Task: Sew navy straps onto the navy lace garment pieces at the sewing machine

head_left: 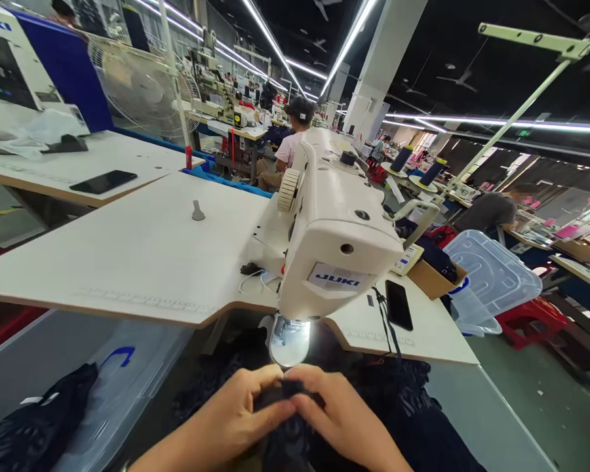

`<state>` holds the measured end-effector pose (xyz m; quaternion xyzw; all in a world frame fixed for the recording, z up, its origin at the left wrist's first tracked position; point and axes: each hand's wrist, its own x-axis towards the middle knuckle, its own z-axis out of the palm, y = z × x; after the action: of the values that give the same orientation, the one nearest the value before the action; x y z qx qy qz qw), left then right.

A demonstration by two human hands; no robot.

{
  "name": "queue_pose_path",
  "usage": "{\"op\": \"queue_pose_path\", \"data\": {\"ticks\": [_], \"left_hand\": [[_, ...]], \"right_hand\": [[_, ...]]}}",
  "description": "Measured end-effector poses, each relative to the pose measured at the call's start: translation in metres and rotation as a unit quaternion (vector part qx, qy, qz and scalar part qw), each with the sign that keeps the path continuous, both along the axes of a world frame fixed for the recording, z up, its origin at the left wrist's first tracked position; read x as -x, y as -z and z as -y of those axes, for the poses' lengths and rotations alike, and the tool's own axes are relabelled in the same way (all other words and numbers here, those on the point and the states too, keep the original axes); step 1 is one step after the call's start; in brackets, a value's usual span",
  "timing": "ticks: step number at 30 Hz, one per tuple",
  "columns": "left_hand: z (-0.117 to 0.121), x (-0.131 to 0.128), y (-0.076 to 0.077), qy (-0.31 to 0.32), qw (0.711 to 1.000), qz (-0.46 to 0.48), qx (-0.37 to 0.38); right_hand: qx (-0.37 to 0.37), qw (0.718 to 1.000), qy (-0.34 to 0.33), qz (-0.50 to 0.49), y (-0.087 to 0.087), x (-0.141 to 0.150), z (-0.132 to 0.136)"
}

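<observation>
My left hand (231, 413) and my right hand (341, 410) meet just in front of a white sewing machine (344, 216). Thumb and fingers of each hand pinch a piece of dark navy fabric (291, 387) between them. More of that dark fabric (413, 406), partly lace-patterned, hangs below and to the right of my hands. The machine's lit needle area (291, 337) is right above my fingertips, and the fabric there is in shadow. A thin dark strap (387, 321) runs over the table edge at the right.
On the white table (128, 242) stands a small grey peg (197, 211). A phone (398, 305) lies right of the machine, another phone (104, 182) at far left. A clear plastic bin (128, 393) with dark fabric is below left. Behind are a fan (137, 85) and a seated person (292, 137).
</observation>
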<state>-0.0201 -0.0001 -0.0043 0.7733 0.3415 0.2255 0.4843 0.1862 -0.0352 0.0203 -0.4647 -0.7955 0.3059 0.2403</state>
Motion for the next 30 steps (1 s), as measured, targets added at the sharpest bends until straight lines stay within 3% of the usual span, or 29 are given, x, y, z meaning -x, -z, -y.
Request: {"op": "queue_pose_path", "data": {"ticks": [1, 3, 5, 7, 8, 10, 12, 16, 19, 24, 30], "left_hand": [[-0.003, 0.004, -0.002, -0.038, 0.999, -0.003, -0.029], [-0.009, 0.008, -0.003, -0.132, 0.976, -0.026, -0.17], [-0.013, 0.008, -0.002, -0.194, 0.915, -0.057, -0.348], [-0.015, 0.006, -0.001, -0.175, 0.861, -0.076, -0.471], [-0.016, 0.004, -0.001, -0.14, 0.85, -0.083, -0.501], [-0.016, -0.001, 0.0, -0.058, 0.848, -0.101, -0.517], [-0.016, -0.006, 0.003, -0.029, 0.852, -0.115, -0.51], [-0.014, -0.016, 0.006, -0.085, 0.865, -0.104, -0.483], [-0.012, -0.022, 0.004, -0.134, 0.858, -0.118, -0.481], [-0.007, -0.027, 0.003, -0.197, 0.838, -0.173, -0.478], [-0.001, -0.029, 0.005, -0.203, 0.828, -0.228, -0.47]], "right_hand": [[-0.051, 0.998, 0.018, 0.025, -0.003, 0.001, -0.004], [-0.139, 0.985, 0.049, 0.091, -0.001, 0.004, -0.013], [-0.169, 0.975, 0.093, 0.114, 0.007, 0.006, -0.02], [-0.155, 0.976, 0.138, 0.07, 0.016, 0.007, -0.024], [-0.142, 0.978, 0.148, 0.034, 0.02, 0.007, -0.024], [-0.115, 0.98, 0.157, -0.032, 0.028, 0.007, -0.023], [-0.082, 0.978, 0.174, -0.083, 0.034, 0.006, -0.021], [0.014, 0.955, 0.237, -0.18, 0.04, 0.002, -0.03], [0.067, 0.943, 0.241, -0.219, 0.037, -0.001, -0.047], [0.032, 0.955, 0.255, -0.147, 0.026, 0.001, -0.067], [0.007, 0.963, 0.251, -0.099, 0.023, 0.003, -0.072]]}}
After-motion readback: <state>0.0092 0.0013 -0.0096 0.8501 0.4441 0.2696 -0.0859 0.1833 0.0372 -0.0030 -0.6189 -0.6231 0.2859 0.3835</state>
